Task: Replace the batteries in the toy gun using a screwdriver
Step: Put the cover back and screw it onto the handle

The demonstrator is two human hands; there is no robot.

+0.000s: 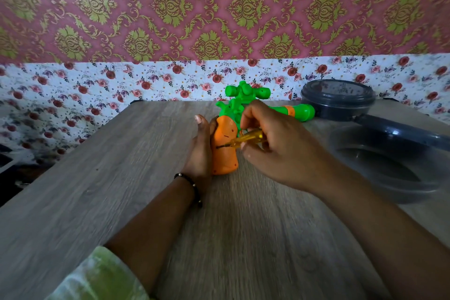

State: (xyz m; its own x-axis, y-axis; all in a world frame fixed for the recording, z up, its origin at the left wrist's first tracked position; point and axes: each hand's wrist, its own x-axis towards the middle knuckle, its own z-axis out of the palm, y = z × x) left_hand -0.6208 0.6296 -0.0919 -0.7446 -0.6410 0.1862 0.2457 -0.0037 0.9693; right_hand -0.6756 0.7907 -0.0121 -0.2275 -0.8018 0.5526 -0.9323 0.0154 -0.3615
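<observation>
Centrally in the frame, the toy gun (225,146) is lain on the table (97,190), its orange handle steadied by the left hand (201,151) with straight fingers. The yellow screwdriver (243,140) is pinched by the right hand (275,143), its tip touching the handle.

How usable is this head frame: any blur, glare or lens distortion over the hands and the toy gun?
Head view: wide-angle bending curves the table edges; motion smear softens the right hand, the screwdriver and the dark container; the toy gun and left hand read clearly; light is even, no strong glare.
</observation>
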